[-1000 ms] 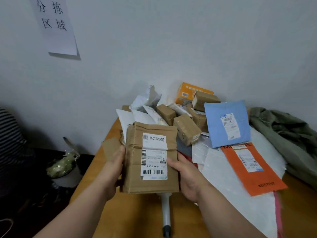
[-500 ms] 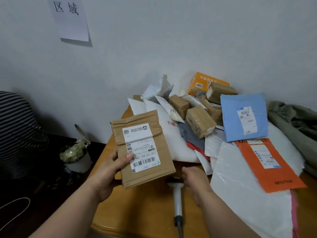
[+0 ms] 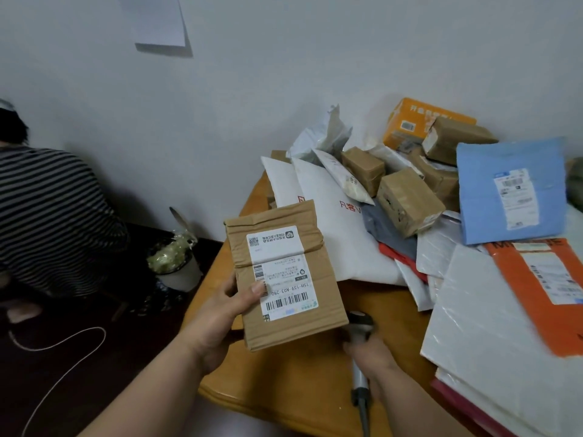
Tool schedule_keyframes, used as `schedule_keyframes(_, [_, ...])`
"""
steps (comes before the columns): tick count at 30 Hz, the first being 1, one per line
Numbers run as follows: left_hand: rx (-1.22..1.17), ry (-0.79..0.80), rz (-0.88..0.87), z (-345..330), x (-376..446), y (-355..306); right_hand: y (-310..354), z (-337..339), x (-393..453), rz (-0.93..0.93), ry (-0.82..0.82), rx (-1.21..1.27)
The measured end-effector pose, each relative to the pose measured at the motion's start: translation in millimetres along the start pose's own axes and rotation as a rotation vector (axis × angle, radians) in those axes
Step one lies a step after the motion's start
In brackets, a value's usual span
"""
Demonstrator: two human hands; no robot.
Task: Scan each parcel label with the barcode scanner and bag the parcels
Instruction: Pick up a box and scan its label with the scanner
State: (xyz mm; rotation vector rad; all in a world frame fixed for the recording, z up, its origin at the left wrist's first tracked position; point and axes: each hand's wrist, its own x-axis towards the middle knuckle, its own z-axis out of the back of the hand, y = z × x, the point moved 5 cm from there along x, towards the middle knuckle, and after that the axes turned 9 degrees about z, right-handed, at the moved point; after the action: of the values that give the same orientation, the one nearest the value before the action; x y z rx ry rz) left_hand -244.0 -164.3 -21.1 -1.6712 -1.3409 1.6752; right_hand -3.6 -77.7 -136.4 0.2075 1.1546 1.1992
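Note:
My left hand [image 3: 220, 313] grips a flat brown cardboard parcel [image 3: 303, 323] by its left edge, thumb on the white barcode label [image 3: 280, 272], which faces up. The parcel hangs above the wooden table [image 3: 284, 383]. Below the parcel's right corner lies the grey barcode scanner [image 3: 359, 329] on the table, cable toward me. My right hand [image 3: 375, 354] curls round the scanner's handle. A pile of parcels fills the table behind: white mailers [image 3: 334, 222], brown boxes [image 3: 407, 200], a blue mailer [image 3: 511, 190], an orange mailer [image 3: 542, 291].
A person in a striped top [image 3: 47, 216] crouches at the left on the dark floor. A cup with plastic wrap [image 3: 176, 263] stands by the table's left edge. A white cable [image 3: 63, 345] trails over the floor. A large white bag [image 3: 492, 348] covers the table's right side.
My right hand let go of the brown parcel, dropped to the table and closed round the scanner. My left hand alone now holds the parcel, tilted left. The view swung left.

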Motion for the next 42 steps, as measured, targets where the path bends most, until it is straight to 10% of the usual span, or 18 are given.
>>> schedule_keyframes(16, [-0.048,0.147,0.028,-26.2,-25.5,-0.5,32.9,84.0,-109.5,0.266,-0.138,0.688])
schedule_keyframes(42, [-0.107,-0.117,-0.245,-133.9,-70.2,-9.7,29.8,176.4,-228.4,0.600,0.051,0.104])
